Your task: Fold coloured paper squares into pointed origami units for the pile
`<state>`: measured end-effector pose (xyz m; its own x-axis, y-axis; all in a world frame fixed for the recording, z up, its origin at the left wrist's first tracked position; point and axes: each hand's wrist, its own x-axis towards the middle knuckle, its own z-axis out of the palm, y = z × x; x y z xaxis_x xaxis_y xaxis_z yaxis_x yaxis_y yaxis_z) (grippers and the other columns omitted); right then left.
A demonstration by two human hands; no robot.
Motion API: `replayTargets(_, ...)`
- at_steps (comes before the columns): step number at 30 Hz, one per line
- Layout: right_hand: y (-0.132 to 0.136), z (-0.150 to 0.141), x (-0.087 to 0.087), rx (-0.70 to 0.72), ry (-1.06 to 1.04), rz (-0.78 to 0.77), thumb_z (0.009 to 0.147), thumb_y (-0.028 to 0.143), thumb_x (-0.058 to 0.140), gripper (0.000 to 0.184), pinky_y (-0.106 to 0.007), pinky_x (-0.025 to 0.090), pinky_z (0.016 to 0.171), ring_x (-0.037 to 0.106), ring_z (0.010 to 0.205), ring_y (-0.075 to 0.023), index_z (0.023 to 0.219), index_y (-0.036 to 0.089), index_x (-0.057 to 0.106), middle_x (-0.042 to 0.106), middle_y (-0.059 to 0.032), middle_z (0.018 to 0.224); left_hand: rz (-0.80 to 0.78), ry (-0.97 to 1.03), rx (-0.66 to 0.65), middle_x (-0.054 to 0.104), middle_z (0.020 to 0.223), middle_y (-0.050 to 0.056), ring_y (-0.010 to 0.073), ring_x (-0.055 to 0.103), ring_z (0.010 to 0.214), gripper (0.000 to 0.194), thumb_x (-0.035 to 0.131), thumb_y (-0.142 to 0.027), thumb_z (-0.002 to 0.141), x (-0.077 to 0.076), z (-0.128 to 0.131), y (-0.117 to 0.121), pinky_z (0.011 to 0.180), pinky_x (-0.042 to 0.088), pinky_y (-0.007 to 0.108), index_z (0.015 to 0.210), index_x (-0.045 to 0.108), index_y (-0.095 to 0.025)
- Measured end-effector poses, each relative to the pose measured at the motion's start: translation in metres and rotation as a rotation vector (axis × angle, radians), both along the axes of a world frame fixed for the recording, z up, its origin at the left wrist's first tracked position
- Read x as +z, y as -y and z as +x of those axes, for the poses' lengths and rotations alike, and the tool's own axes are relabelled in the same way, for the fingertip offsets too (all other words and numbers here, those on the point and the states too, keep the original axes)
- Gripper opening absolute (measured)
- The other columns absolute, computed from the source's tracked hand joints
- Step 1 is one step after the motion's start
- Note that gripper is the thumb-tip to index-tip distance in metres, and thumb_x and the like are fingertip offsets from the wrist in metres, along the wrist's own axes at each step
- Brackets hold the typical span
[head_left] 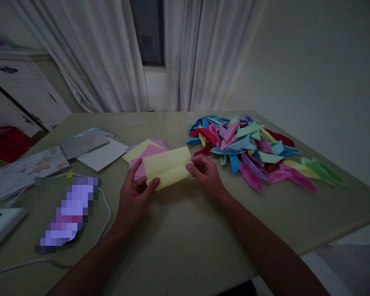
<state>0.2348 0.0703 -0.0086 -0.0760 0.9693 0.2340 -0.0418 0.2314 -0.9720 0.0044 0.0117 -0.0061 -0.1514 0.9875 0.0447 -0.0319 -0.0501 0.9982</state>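
A pale yellow sheet of paper [168, 163] is held up off the table between my two hands, its near edge folded over. My left hand [137, 191] grips the left end, thumb on the front near the bottom corner, index finger sticking up. At the right end, my right hand [206, 172] pinches the fold between thumb and curled fingers. Behind the sheet lie loose square papers [152, 150] in pink, yellow and purple, partly hidden by it. To the right spreads a heap of folded paper pieces [234, 142] in many colours.
On the left lie a blurred-out phone [69, 213], a white device [3, 222], a white cable [106, 205], a patterned booklet [33, 168] and clear-wrapped packs [100, 154]. The table's right edge [342, 236] slants away; curtains [185, 53] hang behind.
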Motion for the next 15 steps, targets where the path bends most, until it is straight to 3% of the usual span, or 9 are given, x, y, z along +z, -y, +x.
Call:
replayTargets(2, -0.003, 0.000, -0.002, -0.030, -0.018, -0.006, 0.082, 0.053, 0.084, 0.036, -0.026, 0.044, 0.055, 0.056, 0.062, -0.0144, 0.086, 0.024, 0.062, 0.063, 0.0012, 0.075, 0.096, 0.022, -0.020, 0.080, 0.126, 0.013, 0.0289, 0.081, 0.106, 0.110, 0.094, -0.047, 0.078, -0.004, -0.002, -0.002, 0.084, 0.069, 0.038, 0.167, 0.033, -0.027)
replayTargets(5, -0.006, 0.001, -0.005, -0.079, -0.050, -0.024, 0.079, 0.058, 0.084, 0.041, -0.026, 0.044, 0.054, 0.055, 0.063, -0.0151, 0.087, 0.025, 0.060, 0.062, 0.0015, 0.075, 0.145, -0.031, -0.108, 0.074, 0.139, 0.014, 0.0294, 0.080, 0.110, 0.089, 0.099, -0.040, 0.071, -0.012, -0.004, -0.004, 0.092, 0.068, 0.042, 0.149, 0.059, -0.027)
replayTargets(10, -0.004, 0.001, -0.003, -0.035, -0.075, -0.019, 0.083, 0.056, 0.083, 0.039, -0.026, 0.044, 0.056, 0.053, 0.062, -0.0141, 0.086, 0.024, 0.061, 0.060, 0.0024, 0.074, 0.131, -0.142, -0.101, 0.084, 0.109, 0.008, 0.0278, 0.080, 0.098, 0.034, 0.088, -0.045, 0.084, -0.011, -0.004, -0.002, 0.087, 0.065, 0.038, 0.109, 0.082, -0.022)
replayTargets(15, -0.001, 0.002, 0.001, -0.132, -0.041, 0.049, 0.092, 0.057, 0.076, 0.037, -0.025, 0.046, 0.056, 0.053, 0.065, -0.0142, 0.087, 0.023, 0.063, 0.061, 0.0003, 0.080, 0.137, -0.333, 0.006, 0.081, 0.081, 0.002, 0.0200, 0.072, 0.072, 0.024, 0.082, -0.047, 0.088, -0.002, -0.007, -0.001, 0.065, 0.054, 0.029, 0.085, 0.086, -0.023)
